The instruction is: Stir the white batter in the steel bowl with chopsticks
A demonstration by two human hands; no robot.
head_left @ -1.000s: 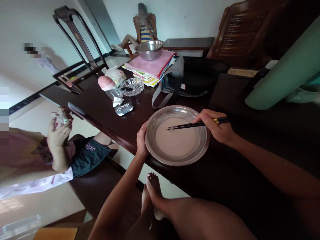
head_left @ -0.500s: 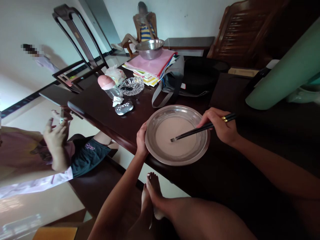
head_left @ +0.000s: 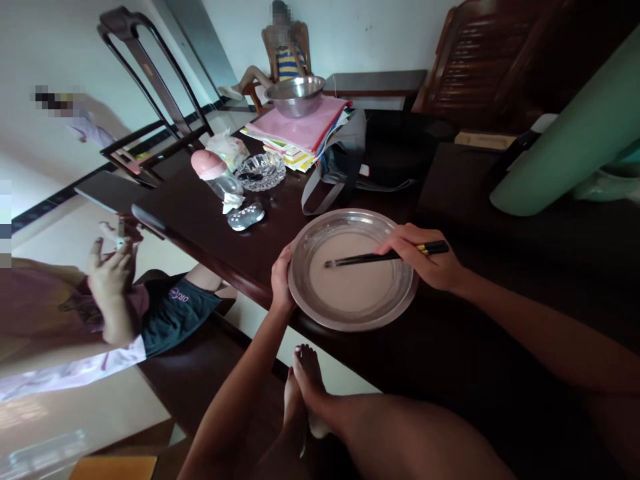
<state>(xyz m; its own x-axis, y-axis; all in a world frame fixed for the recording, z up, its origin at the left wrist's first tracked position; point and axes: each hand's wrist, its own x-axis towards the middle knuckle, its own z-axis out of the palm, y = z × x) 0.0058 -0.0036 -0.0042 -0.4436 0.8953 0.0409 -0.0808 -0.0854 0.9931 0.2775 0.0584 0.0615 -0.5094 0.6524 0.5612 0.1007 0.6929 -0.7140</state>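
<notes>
A wide metal basin [head_left: 310, 310] stands near the edge of the dark table, holding a pale pinkish-beige liquid [head_left: 357, 287]. My left hand [head_left: 283, 279] grips the basin's left rim, its fingers partly hidden behind the wall. Above the right side of the basin, my right hand [head_left: 425, 257] is closed around black chopsticks [head_left: 357, 259] with gold bands near the top. Their tips point left and meet the surface of the liquid near its left part.
Behind the basin lie a grey-strapped bag [head_left: 345, 173], a glass ashtray [head_left: 263, 172], a pink-capped bottle [head_left: 215, 173] and a game controller [head_left: 246, 217]. A second metal bowl [head_left: 296, 99] tops a stack of papers. A green cylinder [head_left: 555, 140] leans at right. Another person's hand [head_left: 111, 267] holds something at left.
My right hand has moved left over the basin, and the chopstick tips have swept left and slightly up through the liquid. My left hand keeps its place on the rim.
</notes>
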